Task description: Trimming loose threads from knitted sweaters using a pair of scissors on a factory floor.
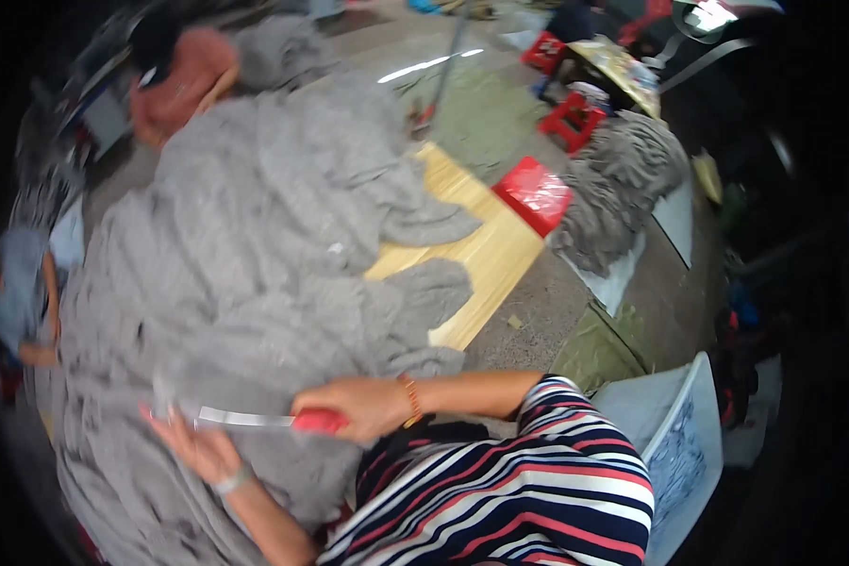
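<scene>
Floor: we see concrete and a pale wooden board point(486, 241) beyond our hands.
Cloth: grey fabric heap point(255, 245) under both hands.
Knife point(255, 419): blade pointing left toward our open left hand point(193, 443).
Right hand point(358, 407): fisted round the red handle.

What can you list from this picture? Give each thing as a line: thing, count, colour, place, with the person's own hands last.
grey fabric heap: one, grey, spread over the middle and left
second fabric pile: one, grey, upper right
wooden board: one, pale yellow, under the heap's right edge
flat red item: one, red, at the board's far end
red stools: two, red, top right
white chair: one, white, lower right
other people: two, blurred, top left and left edge
scissors: one pair, red handle, metal blade, over the fabric
right hand: one, gripping the red handle
left hand: one, open on the fabric by the blade
</scene>
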Available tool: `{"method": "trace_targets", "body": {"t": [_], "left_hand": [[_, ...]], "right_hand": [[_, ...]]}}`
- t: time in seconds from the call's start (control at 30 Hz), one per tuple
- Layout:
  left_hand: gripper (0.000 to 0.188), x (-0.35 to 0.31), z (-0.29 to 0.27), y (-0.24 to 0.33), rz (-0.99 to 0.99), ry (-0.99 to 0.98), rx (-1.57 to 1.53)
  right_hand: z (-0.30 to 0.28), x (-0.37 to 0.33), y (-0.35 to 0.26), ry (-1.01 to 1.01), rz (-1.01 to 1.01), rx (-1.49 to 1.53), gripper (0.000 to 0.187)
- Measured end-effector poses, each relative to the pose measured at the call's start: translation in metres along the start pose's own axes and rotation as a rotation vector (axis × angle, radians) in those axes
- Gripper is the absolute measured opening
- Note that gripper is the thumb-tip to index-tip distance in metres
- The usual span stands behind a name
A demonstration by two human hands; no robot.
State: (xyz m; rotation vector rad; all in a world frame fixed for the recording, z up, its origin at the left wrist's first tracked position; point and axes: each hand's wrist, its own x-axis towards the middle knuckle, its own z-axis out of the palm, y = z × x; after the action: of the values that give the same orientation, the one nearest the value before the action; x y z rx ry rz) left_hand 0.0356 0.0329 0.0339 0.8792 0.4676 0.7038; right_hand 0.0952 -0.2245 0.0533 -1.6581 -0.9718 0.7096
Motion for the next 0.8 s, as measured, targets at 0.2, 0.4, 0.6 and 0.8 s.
{"method": "trace_targets", "body": {"t": [0.2, 0.4, 0.6, 0.8], "left_hand": [[0.096, 0.04, 0.015, -0.108, 0.123, -0.126, 0.491], [0.099, 0.009, -0.009, -0.137, -0.101, 0.151, 0.179], [0.091, 0.035, -0.031, -0.124, -0.061, 0.123, 0.087], [0.085, 0.005, -0.018, -0.119, -0.168, -0.107, -0.011]], "right_hand": [[-0.016, -0.045, 0.041, 0.091, 0.348, -0.149, 0.028], [0.008, -0.074, 0.086, 0.115, 0.346, -0.325, 0.03], [-0.006, -0.053, 0.045, 0.124, 0.268, -0.458, 0.04], [-0.007, -0.03, 0.038, 0.094, 0.2, -0.596, 0.042]]}}
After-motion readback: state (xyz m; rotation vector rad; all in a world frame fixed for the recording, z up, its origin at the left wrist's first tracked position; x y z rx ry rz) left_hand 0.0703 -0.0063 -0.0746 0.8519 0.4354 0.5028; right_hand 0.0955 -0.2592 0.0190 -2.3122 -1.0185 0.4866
